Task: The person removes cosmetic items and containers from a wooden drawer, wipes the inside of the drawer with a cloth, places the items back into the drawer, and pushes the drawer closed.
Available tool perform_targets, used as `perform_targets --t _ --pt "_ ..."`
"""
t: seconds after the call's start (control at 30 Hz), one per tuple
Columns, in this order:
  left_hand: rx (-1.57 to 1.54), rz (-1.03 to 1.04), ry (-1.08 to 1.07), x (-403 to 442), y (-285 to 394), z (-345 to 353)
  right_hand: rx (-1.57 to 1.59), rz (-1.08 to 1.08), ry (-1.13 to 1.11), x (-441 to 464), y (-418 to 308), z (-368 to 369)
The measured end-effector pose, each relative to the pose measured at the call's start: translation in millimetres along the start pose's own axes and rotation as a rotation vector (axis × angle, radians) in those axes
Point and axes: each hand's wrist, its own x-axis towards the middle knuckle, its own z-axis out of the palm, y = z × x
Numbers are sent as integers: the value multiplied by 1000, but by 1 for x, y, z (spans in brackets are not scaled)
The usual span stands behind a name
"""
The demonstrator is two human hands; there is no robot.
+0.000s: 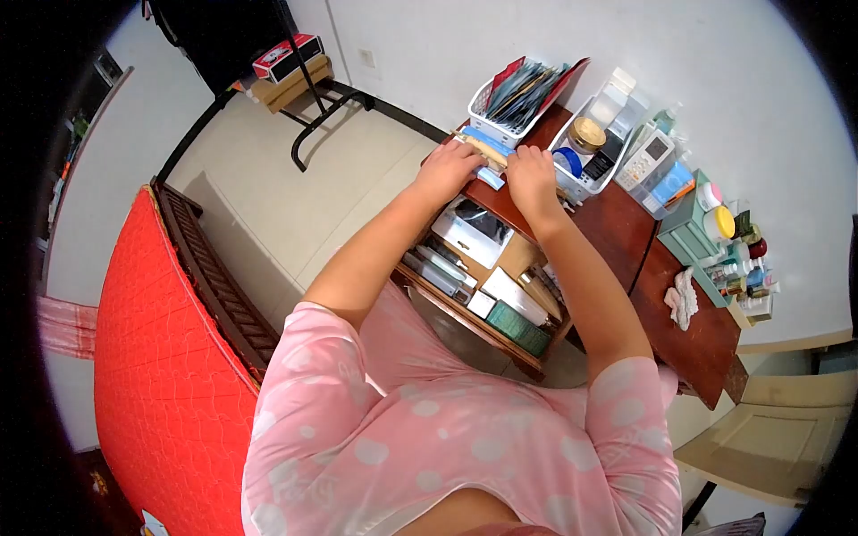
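On the far end of the brown wooden dresser top, my left hand (449, 171) has its fingers bent over the left end of a long tan tube-like thing (485, 150). My right hand (534, 176) is closed around the right end of it. Its exact kind is too small to tell. A blue flat pack (488, 139) lies just behind, and a light blue and white pack (490, 178) is near my left fingertips. Below my hands a pulled-out drawer (542, 368) holds several boxes and tubes, among them a green box (520, 330) and a white box (514, 297).
A white basket (494, 125) of sachets stands behind my hands. Right of it, another white basket (585, 186) holds jars. Farther right are a remote control (647, 159), a green organizer (686, 228) and a crumpled white cloth (681, 299). A red-covered bed (170, 384) is at left.
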Motion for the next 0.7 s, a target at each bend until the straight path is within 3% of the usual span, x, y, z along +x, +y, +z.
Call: perform_targets --t 0.23,0.37,0.47,0.7 --pt "59 41 -117 5 -2 -5 -100 -31 -68 3 1 0" --pt "69 36 -99 1 1 -7 -18 6 -5 -1 3 -6" --pt "44 52 27 -4 13 -21 67 29 65 -5 2 -25" --pt "-59 44 -47 -49 48 -70 344 66 38 -45 -11 -84"
